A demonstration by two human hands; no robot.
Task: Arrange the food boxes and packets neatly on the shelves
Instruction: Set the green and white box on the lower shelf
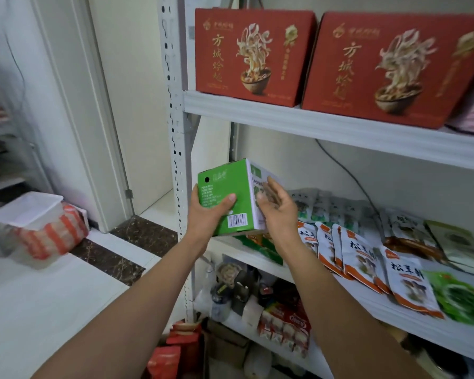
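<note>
The left grip (211, 212) is curled round the green box (230, 184), held over the left end of the middle shelf (241, 255); the right grip (278, 209) is laid open against its white side. Likely stiff and light, it is best taken by opposite faces.

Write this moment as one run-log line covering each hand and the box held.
left hand: grips green box | right hand: open, blurred, by box's white face | green box: held at left end of middle shelf
</note>
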